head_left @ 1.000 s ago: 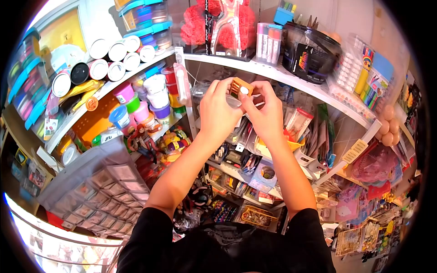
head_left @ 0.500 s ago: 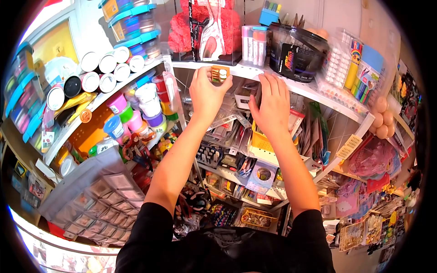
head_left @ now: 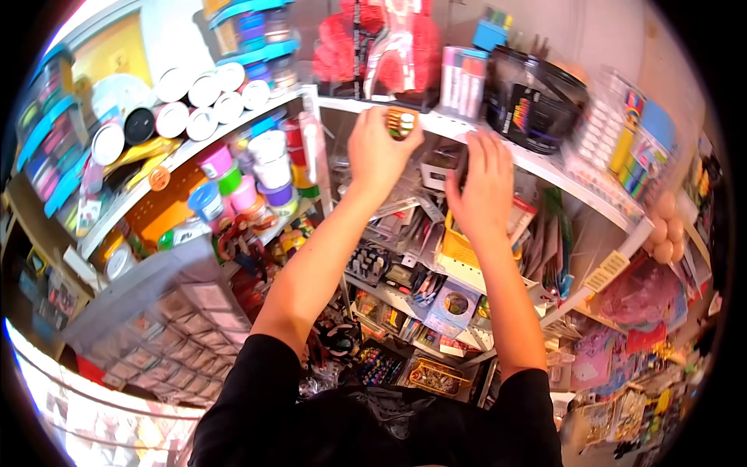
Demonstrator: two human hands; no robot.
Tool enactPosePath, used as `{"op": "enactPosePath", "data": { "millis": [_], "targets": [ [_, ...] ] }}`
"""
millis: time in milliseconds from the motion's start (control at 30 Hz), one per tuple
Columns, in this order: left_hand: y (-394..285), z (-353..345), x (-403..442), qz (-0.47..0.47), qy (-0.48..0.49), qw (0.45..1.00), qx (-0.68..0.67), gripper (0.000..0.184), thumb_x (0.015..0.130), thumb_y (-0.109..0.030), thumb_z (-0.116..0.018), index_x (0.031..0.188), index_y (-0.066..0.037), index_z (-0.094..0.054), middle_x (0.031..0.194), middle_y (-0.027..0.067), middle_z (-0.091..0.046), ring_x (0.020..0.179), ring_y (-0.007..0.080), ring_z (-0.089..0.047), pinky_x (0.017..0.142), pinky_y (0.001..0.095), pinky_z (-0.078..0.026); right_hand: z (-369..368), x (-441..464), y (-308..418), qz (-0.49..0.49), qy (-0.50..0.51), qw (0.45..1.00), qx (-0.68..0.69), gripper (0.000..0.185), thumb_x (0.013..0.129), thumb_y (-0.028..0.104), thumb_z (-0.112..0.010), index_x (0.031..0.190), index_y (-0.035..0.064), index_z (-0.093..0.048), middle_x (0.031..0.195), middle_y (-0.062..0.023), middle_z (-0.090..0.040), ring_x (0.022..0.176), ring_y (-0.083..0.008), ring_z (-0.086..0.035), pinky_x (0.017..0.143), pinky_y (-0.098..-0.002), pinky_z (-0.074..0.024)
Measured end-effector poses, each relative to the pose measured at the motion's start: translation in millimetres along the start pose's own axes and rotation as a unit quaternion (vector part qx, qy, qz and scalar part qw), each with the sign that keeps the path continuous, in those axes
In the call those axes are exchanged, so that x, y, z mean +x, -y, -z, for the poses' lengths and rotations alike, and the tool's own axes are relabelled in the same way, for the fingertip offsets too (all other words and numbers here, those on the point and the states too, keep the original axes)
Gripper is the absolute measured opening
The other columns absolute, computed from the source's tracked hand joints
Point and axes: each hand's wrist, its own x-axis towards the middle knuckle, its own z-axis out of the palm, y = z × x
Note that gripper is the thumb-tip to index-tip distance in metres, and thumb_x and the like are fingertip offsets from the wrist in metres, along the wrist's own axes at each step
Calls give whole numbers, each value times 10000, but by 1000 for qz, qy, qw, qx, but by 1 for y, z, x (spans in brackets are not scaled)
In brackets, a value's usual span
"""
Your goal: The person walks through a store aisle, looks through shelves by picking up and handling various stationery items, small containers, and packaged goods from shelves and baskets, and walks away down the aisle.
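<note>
In my left hand (head_left: 378,156), fingers and thumb pinch a small orange-brown pack (head_left: 401,122) with pale rounded pieces showing on its face. It is held up at the front edge of the white top shelf (head_left: 342,103); I cannot tell whether it touches the shelf. My right hand (head_left: 485,183) is open, its fingers stretched upward and thumb apart, near the same shelf edge. Just above its fingertips stand a box of markers (head_left: 464,82) and a black tub (head_left: 533,105). Behind the right thumb is a small white bin (head_left: 438,173).
White-lidded cans (head_left: 172,119) lie stacked on the left shelf, above colourful tubs (head_left: 207,200). A grey pocket organizer (head_left: 148,311) hangs at lower left. Below my hands are a yellow basket (head_left: 461,247) and crowded lower shelves. Egg-like balls (head_left: 664,229) hang at right.
The camera view has turned, so the shelves and both hands appear farther right and slightly higher. My left hand still grips the small pack; my right hand stays open by the shelf edge.
</note>
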Motion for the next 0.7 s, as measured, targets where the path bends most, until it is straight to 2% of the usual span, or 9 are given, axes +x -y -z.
{"op": "enactPosePath", "data": {
  "millis": [100,167,300,367,400,500,567,633,700],
  "targets": [
    [-7,3,0,0,-23,999,34,428,733,-325,-793,957,10,-646,932,197,-657,887,353,-642,807,433,-510,0,-1,5,2,-6,1000,18,609,783,168,-676,1331,-2,-472,1401,-216,-451,1338,-397,-387,1143,-516,-278],
    [-3,4,-3,-10,-15,1000,25,564,734,-336,-796,1098,36,-579,1009,218,-633,922,368,-631,854,448,-501,7,-3,12,1,-35,999,37,578,793,148,-667,1323,8,-483,1399,-209,-461,1327,-405,-391,1119,-519,-290],
    [-8,29,-5,-41,-56,996,63,538,763,-308,-772,1110,44,-560,998,193,-610,904,358,-626,814,448,-501,27,-28,29,-21,-28,995,96,421,838,81,-638,1242,3,-545,1361,-191,-511,1286,-396,-436,1083,-492,-322],
    [-6,39,0,-59,-70,993,69,482,781,-292,-756,1092,27,-572,988,178,-605,893,349,-626,791,444,-502,34,-59,34,-28,9,982,186,327,860,56,-631,1175,-6,-570,1234,-179,-596,1174,-384,-529,1041,-467,-362],
    [-2,49,5,-63,-40,994,75,400,801,-266,-733,1059,4,-591,974,163,-610,884,339,-626,771,436,-502,33,-79,36,-11,27,980,199,277,864,38,-638,1134,10,-584,1127,-186,-630,1048,-365,-601,931,-435,-455],
    [17,79,30,-77,39,987,132,129,847,-142,-637,933,-51,-665,855,152,-670,826,346,-657,710,447,-514,38,-144,47,-88,212,921,315,164,907,-2,-589,1070,9,-606,965,-182,-667,877,-314,-666,792,-383,-523],
    [30,93,55,-85,44,980,175,136,858,-149,-610,930,-67,-693,854,177,-692,832,362,-671,727,457,-524,28,-200,45,-114,277,887,351,141,911,28,-620,1051,36,-633,819,-163,-676,697,-284,-679,609,-336,-521],
    [33,108,87,-43,52,967,244,159,866,-187,-601,930,-93,-713,865,172,-703,846,366,-672,764,454,-528,37,-229,46,-169,400,835,337,96,914,97,-642,995,50,-658,628,-151,-611,566,-281,-643,540,-363,-475],
    [48,116,123,-59,87,955,278,168,867,-226,-603,923,-118,-717,879,159,-706,856,371,-671,774,459,-529,37,-265,36,-133,452,841,268,97,905,168,-672,962,91,-660,684,-178,-633,593,-347,-637,531,-406,-470]
  ]
}}
